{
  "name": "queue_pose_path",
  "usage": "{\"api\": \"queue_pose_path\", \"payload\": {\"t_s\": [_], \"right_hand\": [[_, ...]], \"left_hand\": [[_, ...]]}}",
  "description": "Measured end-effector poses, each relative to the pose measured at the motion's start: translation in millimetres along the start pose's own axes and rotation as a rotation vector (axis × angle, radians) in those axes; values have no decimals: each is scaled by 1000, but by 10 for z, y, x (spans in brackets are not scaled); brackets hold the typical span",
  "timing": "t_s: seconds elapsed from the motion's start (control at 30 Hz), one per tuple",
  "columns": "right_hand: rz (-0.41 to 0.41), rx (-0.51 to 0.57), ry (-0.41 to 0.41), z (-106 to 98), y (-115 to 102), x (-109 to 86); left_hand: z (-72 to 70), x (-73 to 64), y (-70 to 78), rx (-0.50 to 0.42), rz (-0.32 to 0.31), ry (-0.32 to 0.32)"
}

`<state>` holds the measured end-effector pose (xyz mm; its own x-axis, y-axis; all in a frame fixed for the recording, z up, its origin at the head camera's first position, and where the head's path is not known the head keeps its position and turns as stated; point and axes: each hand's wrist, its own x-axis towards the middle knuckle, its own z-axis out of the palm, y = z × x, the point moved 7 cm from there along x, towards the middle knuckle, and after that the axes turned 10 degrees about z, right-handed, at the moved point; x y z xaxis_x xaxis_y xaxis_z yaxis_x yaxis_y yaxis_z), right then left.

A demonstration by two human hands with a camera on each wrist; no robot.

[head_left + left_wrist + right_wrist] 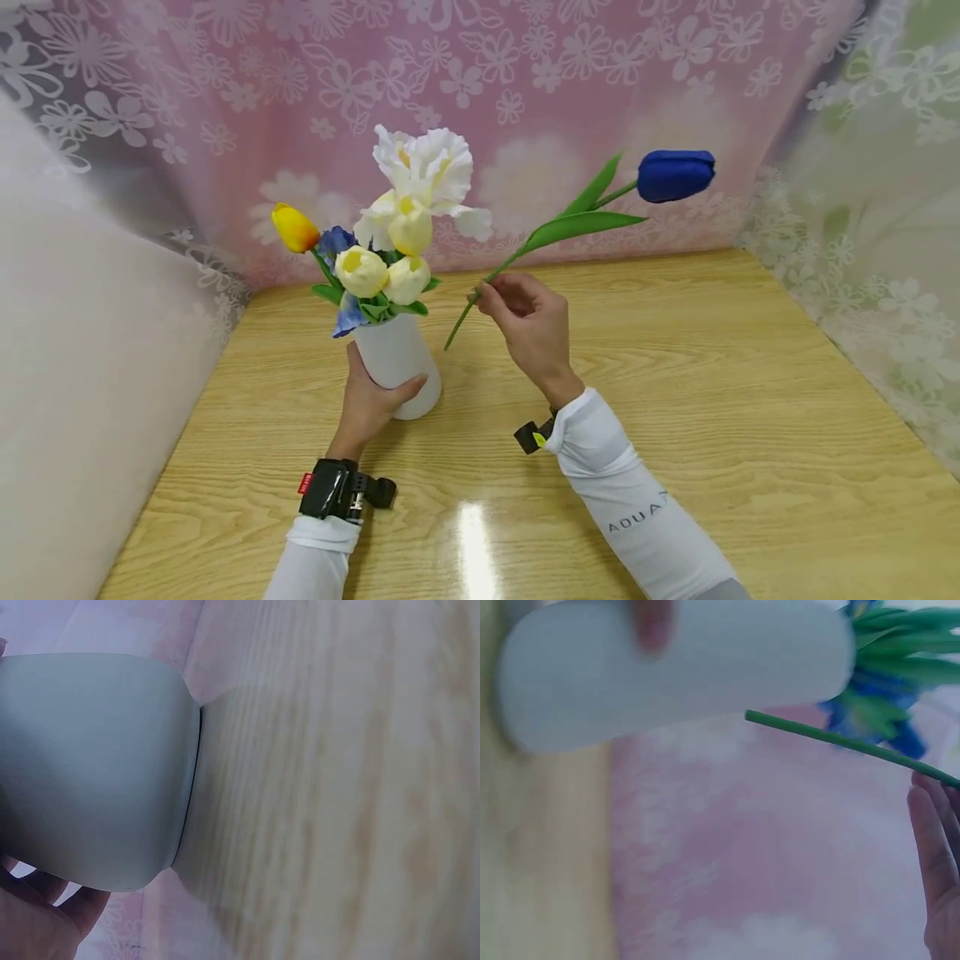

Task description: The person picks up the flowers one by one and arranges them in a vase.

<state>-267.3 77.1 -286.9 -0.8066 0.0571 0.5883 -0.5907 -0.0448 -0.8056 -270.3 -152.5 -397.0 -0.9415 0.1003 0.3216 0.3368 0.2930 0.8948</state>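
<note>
A white vase [397, 362] stands on the table, and my left hand [369, 400] grips its lower side with the thumb across the front. In the left wrist view the base of the vase [97, 772] meets the wood. Out of its mouth rise pale yellow tulips [362, 272], a large white iris [431, 171], blue petals and a yellow-orange tulip [295, 227]. To the right of the vase, my right hand [532, 325] pinches the green stem of a blue tulip [675, 176], its bloom tilted up to the right. The cut end of the stem [817, 733] points down beside the vase.
The wooden table [675, 375] spreads under both arms. Behind it hangs a pink flowered curtain [525, 125], with pale fabric [885, 250] along the right and a white surface [90, 358] on the left. Wrist cameras sit on both wrists.
</note>
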Motion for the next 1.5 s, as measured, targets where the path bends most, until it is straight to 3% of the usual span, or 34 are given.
{"api": "queue_pose_path", "payload": {"t_s": [0.13,0.3,0.63,1.0,1.3,1.5], "right_hand": [[-139,48,28,62,-363,27],[-252,39,21,185,-691,72],[-322,-72,-38,439,-812,213],[-256,-121,-46,575,-661,251],[-121,-118,-87,633,-465,264],[-64,-197,-96,654,-406,261]], "left_hand": [[4,-4,10,1,-5,-3],[-10,6,32,-1,14,4],[4,-10,12,-11,-12,-6],[-3,11,-2,-10,5,-3],[2,9,-12,-13,11,-2],[1,14,-14,-11,24,0]]}}
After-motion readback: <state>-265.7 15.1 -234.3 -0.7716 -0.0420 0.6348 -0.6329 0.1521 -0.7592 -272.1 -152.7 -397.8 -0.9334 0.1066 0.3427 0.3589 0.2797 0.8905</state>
